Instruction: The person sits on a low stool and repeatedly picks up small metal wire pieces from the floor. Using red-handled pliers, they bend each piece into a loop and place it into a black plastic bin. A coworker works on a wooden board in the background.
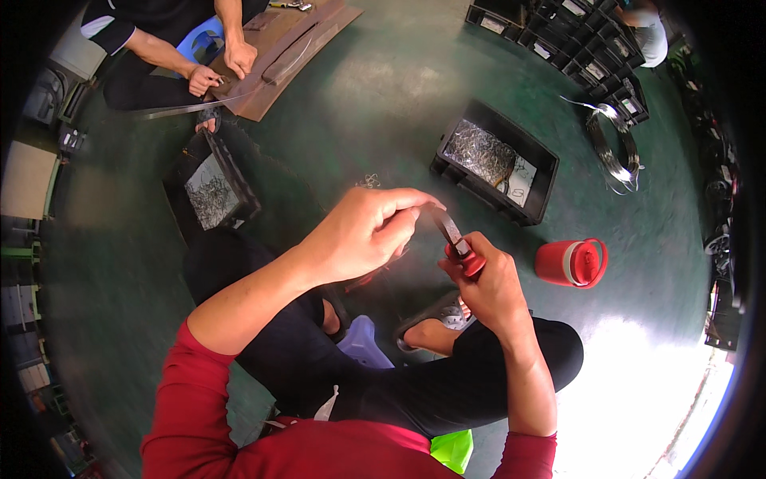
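Note:
My right hand (495,283) is wrapped round the red handle of a tool (452,231) with a narrow grey metal end, perhaps a file; its exact kind is hard to make out. The metal end slants up and left toward my left hand (363,231). There the index finger and thumb are drawn together by the tool's tip, and whatever is between them is too small to name. Below the left fingers something thin and reddish shows, partly hidden. A small tangle of bent wire (369,181) lies on the floor just beyond the left hand.
A black crate (550,156) of bent wire pieces stands ahead right; another (239,172) is at left. A red jug (558,262) stands right, near a wire coil (626,156) and stacked black crates (558,32). Far left, a person works over a brown board (263,100).

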Demonstrator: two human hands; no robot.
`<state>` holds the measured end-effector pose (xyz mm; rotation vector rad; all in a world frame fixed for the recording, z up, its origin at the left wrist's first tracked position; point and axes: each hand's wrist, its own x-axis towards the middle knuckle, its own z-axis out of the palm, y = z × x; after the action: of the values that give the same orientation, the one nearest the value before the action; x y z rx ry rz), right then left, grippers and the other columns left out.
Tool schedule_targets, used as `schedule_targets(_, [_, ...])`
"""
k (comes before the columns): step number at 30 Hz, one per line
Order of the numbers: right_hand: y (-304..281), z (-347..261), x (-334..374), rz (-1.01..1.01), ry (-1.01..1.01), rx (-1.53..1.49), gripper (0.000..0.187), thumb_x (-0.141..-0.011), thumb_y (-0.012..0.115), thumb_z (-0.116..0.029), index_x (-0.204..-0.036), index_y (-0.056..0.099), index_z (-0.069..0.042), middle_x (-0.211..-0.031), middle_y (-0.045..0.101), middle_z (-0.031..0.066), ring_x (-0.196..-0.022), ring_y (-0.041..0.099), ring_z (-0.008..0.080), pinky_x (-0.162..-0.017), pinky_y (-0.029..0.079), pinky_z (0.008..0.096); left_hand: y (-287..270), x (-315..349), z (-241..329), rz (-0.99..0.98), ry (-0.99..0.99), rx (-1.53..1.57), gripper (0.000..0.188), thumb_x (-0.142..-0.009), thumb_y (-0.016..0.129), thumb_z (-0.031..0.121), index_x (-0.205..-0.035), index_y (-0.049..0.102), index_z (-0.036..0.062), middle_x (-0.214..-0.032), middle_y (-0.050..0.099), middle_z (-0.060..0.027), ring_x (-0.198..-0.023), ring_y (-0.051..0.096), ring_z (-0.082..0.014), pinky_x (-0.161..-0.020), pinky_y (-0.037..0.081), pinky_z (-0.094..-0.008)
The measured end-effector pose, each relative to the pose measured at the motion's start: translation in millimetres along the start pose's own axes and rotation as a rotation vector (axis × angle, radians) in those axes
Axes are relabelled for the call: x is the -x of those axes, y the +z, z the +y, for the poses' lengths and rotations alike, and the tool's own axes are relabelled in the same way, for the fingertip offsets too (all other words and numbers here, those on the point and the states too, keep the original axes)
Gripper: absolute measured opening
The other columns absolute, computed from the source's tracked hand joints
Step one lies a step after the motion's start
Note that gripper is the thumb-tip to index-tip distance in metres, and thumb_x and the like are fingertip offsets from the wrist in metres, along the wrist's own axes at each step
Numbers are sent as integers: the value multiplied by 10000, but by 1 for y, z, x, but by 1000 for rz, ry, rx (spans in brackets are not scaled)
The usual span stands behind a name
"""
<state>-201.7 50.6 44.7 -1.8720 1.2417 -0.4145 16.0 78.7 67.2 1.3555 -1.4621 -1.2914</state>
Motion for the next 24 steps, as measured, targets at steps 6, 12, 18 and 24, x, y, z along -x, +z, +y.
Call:
schedule_targets(6, [9, 7, -6, 64, -57, 49, 216, -811, 733, -80, -944, 578, -10, -813, 650, 207, -757, 640, 410, -653, 492, 420, 9, 4, -5, 118, 66, -121, 281, -964, 446, 54, -1144, 656, 8, -566, 501, -6, -519, 478, -47, -499, 395, -241])
schedule_targets(12, [16, 6, -11, 169, -93, 100, 208, -807, 746, -48, -925, 582, 2, -785, 651, 152, -685, 643, 261, -664, 498, 330, 16, 7, -9, 186, 91, -64, 266, -966, 446, 42, -1139, 642, -10, -569, 509, -10, -530, 485, -44, -494, 405, -235])
schedule_targets(18, [21, 8, -16, 262, -141, 166, 214, -807, 733, -37, -937, 567, -4, -809, 627, 167, -725, 616, 371, -652, 489, 360, 28, 5, -8, 280, 21, -19, 246, -994, 448, 47, -1148, 627, -21, -583, 510, -6, -538, 486, -41, -499, 417, -233])
schedule_targets(24, [26, 13, -20, 364, -224, 271, 225, -813, 712, -32, -973, 554, -14, -863, 627, 178, -779, 618, 398, -684, 492, 399, 32, 4, -6, 305, -2, 26, 263, -995, 447, 49, -1189, 613, -14, -593, 510, -6, -563, 488, -41, -515, 418, -229])
